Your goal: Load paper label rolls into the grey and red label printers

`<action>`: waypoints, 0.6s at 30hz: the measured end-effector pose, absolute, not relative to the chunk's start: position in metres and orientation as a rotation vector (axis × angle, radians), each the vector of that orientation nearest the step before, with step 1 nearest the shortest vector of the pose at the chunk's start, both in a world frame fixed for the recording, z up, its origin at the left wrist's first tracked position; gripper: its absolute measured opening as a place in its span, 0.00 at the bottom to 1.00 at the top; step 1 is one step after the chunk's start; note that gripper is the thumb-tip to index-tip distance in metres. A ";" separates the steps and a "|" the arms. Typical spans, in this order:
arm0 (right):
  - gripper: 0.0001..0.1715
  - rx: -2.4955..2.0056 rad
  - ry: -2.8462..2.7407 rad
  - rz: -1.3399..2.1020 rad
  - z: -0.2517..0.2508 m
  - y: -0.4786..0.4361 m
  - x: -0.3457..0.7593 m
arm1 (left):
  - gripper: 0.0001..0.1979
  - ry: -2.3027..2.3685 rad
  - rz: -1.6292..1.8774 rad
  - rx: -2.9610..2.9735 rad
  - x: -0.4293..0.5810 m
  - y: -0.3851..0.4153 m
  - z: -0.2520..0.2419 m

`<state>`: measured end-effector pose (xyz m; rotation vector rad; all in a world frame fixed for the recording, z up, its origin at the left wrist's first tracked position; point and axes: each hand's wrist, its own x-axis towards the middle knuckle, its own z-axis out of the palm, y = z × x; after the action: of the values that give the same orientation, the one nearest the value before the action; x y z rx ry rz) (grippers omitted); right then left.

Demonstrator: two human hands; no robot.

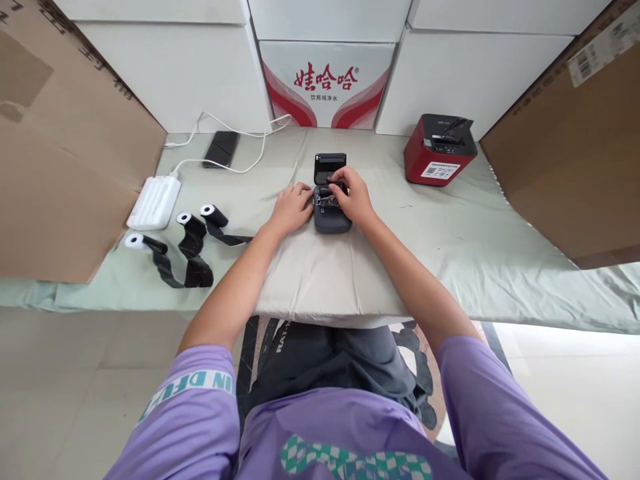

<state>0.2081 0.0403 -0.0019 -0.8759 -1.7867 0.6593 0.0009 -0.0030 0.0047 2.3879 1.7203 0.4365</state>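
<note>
A small dark portable printer (pixel 333 223) stands in the middle of the cloth-covered table, its lid (pixel 330 162) raised at the back. Inside its opened bay lies a dark roll (pixel 325 191), partly covered by my fingers. My right hand (pixel 351 195) reaches over the bay from the right, thumb and fingertips pinched at the roll. Against the printer's left side rests my left hand (pixel 293 210), palm down, fingers apart and touching the casing.
Three partly unwound black rolls (pixel 193 227) with white cores lie at left. Behind them are a white power bank (pixel 155 202), its cable and a black phone (pixel 221 148). A red-and-black box-shaped device (pixel 439 150) stands back right. Cartons (pixel 325 83) border the back and sides.
</note>
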 end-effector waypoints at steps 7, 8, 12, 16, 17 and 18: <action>0.11 -1.027 -1.891 0.653 0.003 0.036 0.212 | 0.24 1.684 0.509 2.375 -0.001 0.001 -0.001; 0.12 -1.053 -1.874 0.611 0.004 0.034 0.212 | 0.24 1.680 0.522 2.369 -0.001 0.001 -0.002; 0.17 -1.084 -1.861 0.500 0.003 0.031 0.216 | 0.23 1.681 0.528 2.367 -0.001 0.000 -0.002; 0.20 -1.078 -1.819 0.536 0.001 0.028 0.218 | 0.23 1.667 0.514 2.371 -0.001 -0.001 0.000; 0.22 -1.083 -1.776 0.547 0.000 0.028 0.218 | 0.24 1.665 0.512 2.374 0.000 -0.002 0.000; 0.25 -1.087 -1.736 0.567 -0.001 0.029 0.218 | 0.24 1.666 0.513 2.376 0.000 -0.002 0.001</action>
<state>0.2180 0.0285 -0.0013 -1.0867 -1.7363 0.5675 0.0000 -0.0020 0.0007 2.3760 1.6658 0.5130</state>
